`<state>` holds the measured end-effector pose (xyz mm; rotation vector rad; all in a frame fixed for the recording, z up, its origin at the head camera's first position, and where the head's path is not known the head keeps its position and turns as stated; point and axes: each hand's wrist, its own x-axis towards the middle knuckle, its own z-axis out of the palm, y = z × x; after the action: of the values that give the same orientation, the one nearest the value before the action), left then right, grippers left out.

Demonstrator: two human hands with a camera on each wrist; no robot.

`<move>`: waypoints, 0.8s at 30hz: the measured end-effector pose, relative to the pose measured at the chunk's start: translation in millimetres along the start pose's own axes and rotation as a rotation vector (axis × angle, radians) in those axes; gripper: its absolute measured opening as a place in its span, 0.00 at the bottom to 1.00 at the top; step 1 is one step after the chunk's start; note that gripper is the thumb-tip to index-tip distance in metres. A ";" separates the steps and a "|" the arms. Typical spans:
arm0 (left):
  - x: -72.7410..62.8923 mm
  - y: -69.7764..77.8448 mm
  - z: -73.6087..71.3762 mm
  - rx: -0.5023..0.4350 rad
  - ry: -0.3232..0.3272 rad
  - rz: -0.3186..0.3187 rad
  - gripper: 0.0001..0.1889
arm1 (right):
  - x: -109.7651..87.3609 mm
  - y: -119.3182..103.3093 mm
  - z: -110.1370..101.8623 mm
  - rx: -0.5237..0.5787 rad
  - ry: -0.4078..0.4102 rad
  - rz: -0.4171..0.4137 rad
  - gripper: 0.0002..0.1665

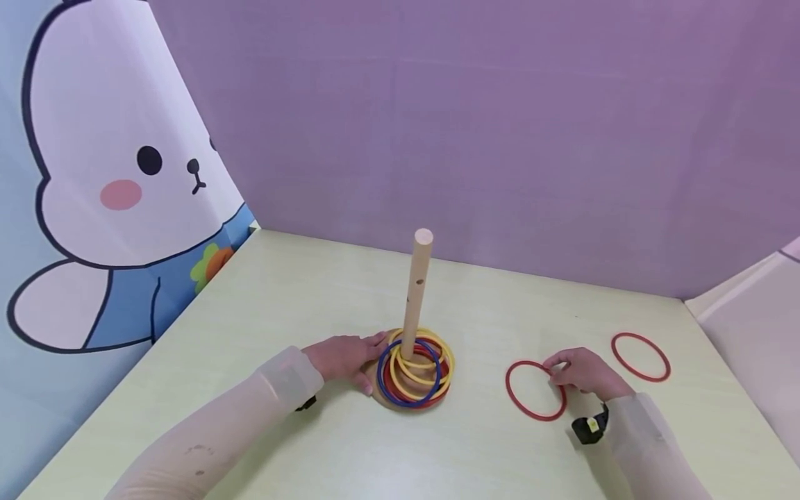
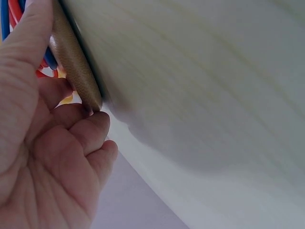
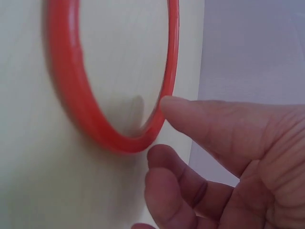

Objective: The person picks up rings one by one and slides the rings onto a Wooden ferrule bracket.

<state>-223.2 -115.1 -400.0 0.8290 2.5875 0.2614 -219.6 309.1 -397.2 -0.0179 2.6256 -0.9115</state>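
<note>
A wooden ring-toss stand has an upright post (image 1: 415,295) on a round base (image 2: 76,59). Several yellow, red and blue rings (image 1: 448,354) lie loosely stacked around the foot of the post. My left hand (image 1: 344,355) grips the left side of the base, thumb toward me and the other fingers reaching round its far rim. To the right of the stand, my right hand (image 1: 584,371) pinches a red ring (image 1: 536,418) by its right edge. In the right wrist view the thumb (image 3: 205,121) overlaps the ring, with curled fingers beside its outer edge.
Another red ring (image 1: 667,371) lies flat on the pale table (image 1: 312,278), beyond my right hand. A purple backdrop (image 1: 500,139) rises behind the table's far edge. On the left hangs a blue panel with a white cartoon animal (image 1: 94,104).
</note>
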 end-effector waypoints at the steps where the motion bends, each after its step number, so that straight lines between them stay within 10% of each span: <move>1: -0.2 0.1 -0.2 -0.001 0.001 0.002 0.46 | 0.1 0.0 -0.3 -0.006 0.003 0.000 0.13; 24: -2.9 0.3 0.3 0.009 0.014 0.011 0.45 | -2.4 -1.2 -1.2 -0.036 0.007 0.010 0.09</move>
<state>-220.8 -116.5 -399.3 0.8476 2.5996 0.2604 -217.8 309.2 -394.8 -0.0111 2.6461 -0.8632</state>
